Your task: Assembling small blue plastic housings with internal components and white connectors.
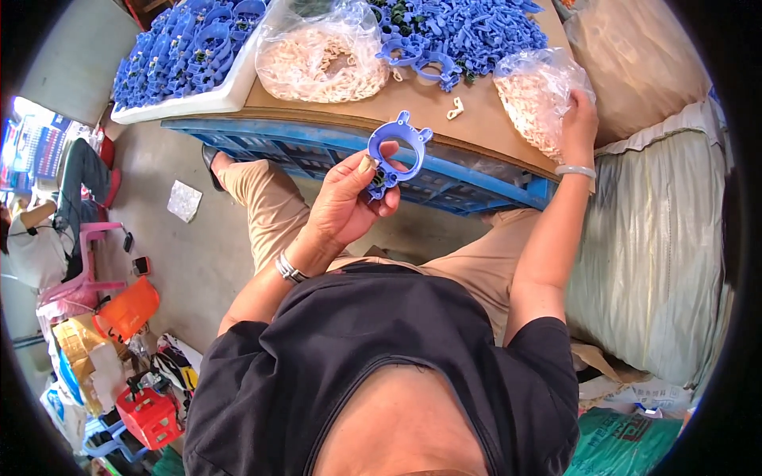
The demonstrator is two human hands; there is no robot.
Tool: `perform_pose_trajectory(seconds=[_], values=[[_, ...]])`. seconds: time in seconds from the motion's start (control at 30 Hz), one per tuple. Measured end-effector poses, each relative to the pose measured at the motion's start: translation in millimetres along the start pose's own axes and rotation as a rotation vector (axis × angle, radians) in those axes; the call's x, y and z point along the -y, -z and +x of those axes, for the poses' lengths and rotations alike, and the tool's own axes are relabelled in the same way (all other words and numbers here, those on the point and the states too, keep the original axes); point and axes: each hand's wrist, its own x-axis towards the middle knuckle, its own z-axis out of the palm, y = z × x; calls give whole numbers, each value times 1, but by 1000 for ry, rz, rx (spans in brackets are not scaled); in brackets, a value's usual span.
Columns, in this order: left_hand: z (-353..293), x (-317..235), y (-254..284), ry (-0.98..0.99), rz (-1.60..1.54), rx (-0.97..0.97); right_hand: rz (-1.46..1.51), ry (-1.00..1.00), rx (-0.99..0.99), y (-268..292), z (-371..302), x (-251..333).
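Observation:
In front of my chest, my left hand grips a blue plastic ring-shaped part between thumb and fingers. The part has small knobs on top, and a dark green piece shows at its lower end. My right hand reaches to the right end of the table, at a clear plastic bag of small cream-coloured plastic pieces. Its fingertips go behind or into the bag's edge, so their grip is hidden. One loose cream piece lies on the cardboard tabletop, left of that bag.
On the cardboard-covered table lie another bag of cream pieces, a heap of blue parts and a white foam tray of blue ring parts. Large sacks stand at the right. A pink chair and another person are at the left.

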Motion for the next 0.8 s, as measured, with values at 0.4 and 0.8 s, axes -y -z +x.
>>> perform_pose_trajectory(seconds=[0.4, 0.8], values=[[8, 0, -6, -26, -137, 14, 954, -14, -22, 59, -50, 165], [7, 3, -8, -99, -167, -2, 852, 615, 148, 14, -80, 209]])
